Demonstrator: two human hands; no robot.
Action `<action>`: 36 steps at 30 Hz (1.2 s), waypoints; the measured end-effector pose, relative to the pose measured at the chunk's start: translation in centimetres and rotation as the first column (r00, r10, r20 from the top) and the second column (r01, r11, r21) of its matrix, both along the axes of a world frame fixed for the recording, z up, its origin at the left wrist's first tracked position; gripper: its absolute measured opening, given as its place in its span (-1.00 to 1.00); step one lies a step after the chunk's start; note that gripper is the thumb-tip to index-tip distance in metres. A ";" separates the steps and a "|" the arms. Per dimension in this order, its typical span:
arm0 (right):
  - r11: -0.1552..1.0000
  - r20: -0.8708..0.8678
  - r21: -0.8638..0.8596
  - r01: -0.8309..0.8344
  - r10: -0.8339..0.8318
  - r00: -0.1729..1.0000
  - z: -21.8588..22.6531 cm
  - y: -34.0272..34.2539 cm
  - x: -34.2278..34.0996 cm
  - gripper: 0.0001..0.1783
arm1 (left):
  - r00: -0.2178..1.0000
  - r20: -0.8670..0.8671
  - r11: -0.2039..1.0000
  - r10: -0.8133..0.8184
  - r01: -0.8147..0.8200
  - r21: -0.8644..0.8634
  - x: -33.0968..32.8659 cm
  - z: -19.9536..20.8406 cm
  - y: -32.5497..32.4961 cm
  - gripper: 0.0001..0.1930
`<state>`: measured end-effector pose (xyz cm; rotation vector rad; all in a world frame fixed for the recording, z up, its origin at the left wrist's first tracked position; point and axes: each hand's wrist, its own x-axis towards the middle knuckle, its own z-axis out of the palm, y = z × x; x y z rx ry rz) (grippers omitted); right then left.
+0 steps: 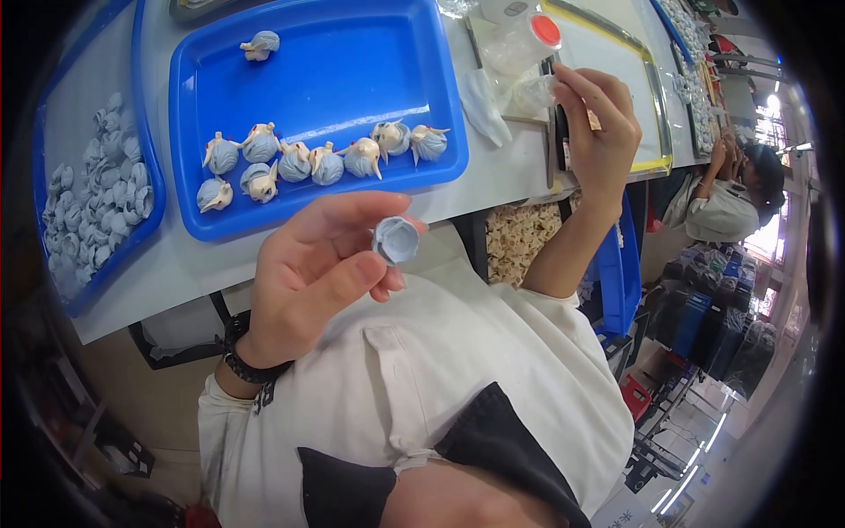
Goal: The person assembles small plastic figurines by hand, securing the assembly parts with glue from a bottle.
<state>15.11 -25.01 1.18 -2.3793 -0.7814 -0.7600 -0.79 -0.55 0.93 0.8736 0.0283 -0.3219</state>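
In the head camera's view, a worker's left hand [304,264] pinched a grey cup [396,242] between thumb and fingers, in front of the worker's shirt [493,352]. The cup's hollow side was turned up toward the camera; round in outline, it showed no clear long axis.

The right hand [607,119] was raised farther out, with thumb and forefinger drawn close together beside a clear pot [534,93]; whether they gripped anything could not be told. From that hand, the cup lay to the left and nearer the worker's body, well apart, while the pot sat just left of the fingertips. The left hand was the one at the cup, the right the one nearer the pot.

Beyond the left hand, a blue tray [422,44] of grey-and-cream figures [260,182] rested on the white surface [194,268]. To that hand's left lay a heap of grey pieces [106,194]. A red-topped jar [515,46] stood beyond the pot.
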 end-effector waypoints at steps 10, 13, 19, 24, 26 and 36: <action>0.971 -0.074 0.210 0.114 -0.100 0.992 -1.6 -0.5 -1.3 -0.83 | 0.994 0.018 0.993 0.110 -0.111 0.045 -0.1 -0.2 0.0 -0.62; 0.949 -0.086 0.289 0.130 -0.110 0.990 -2.3 -0.4 -1.4 -0.83 | 0.978 0.037 0.979 0.203 -0.202 -0.026 -0.2 -0.5 0.0 -0.62; 0.685 -0.209 0.724 0.083 0.102 0.973 -1.6 3.2 -5.1 -0.78 | 0.994 0.033 0.994 0.100 -0.099 -0.041 -0.4 -0.9 -0.1 -0.60; 0.604 0.041 0.561 -0.566 0.663 0.748 0.5 7.1 -8.0 -0.64 | 0.974 0.019 0.969 0.224 -0.221 -0.108 -0.3 -1.0 -0.9 -0.68; 0.642 0.012 0.472 -0.603 0.680 0.733 0.8 7.6 -8.1 -0.62 | 0.974 0.012 0.967 0.225 -0.221 -0.126 -0.4 -1.1 -0.9 -0.69; 0.740 -0.082 0.244 -0.627 0.660 0.747 0.5 9.0 -8.2 -0.56 | 0.978 -0.056 0.962 0.201 -0.207 -0.179 -0.6 -1.4 0.0 -0.75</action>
